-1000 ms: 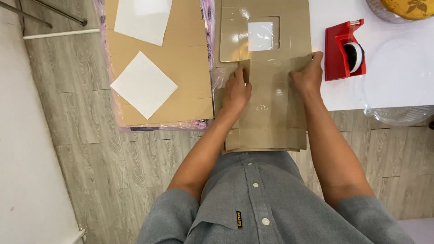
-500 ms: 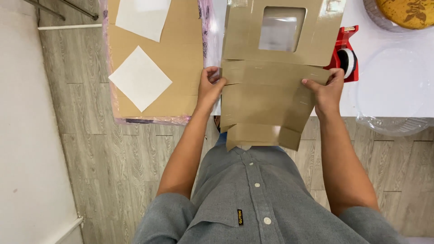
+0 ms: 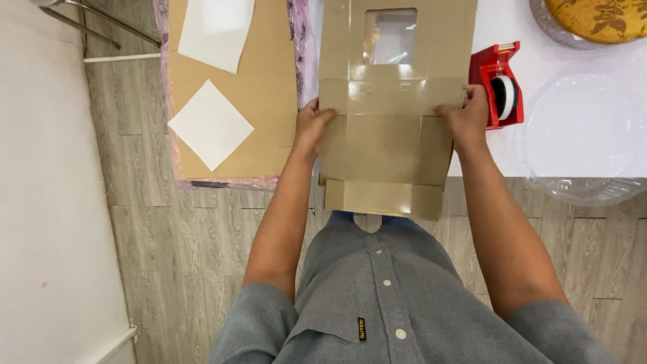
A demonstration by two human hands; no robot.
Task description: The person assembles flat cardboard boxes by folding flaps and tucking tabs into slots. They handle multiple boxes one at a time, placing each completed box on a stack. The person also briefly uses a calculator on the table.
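1. Nearest to the camera is the person's grey button-up shirt [image 3: 377, 303], with both bare forearms reaching forward from it over the wood-look floor [image 3: 189, 269].
2. The left hand [image 3: 311, 127] grips the left edge of a flat brown cardboard box [image 3: 387, 145]; its fingers curl onto the top face and pinch the edge.
3. The right hand [image 3: 465, 120] holds the opposite edge in the same way, fingers pressed onto the cardboard at the fold line.
4. The cardboard box is unfolded and held between the two hands, its near flaps hanging over the edge of the white table [image 3: 593, 114] towards the person's waist. Its far part lies on the table and has a square window [image 3: 389, 37] covered in clear film.
5. Just beside the right hand stands a red tape dispenser [image 3: 500, 84] with a white roll, on the table.
6. To the right of that lies a clear plastic dome lid [image 3: 586, 141], reaching the near table edge.
7. To the left, near the left hand, a stack of brown cardboard sheets [image 3: 269, 101] in plastic wrap carries two white sheets of paper [image 3: 210, 125].
8. At the far right corner a yellow patterned cake [image 3: 600, 17] sits in a clear tray.
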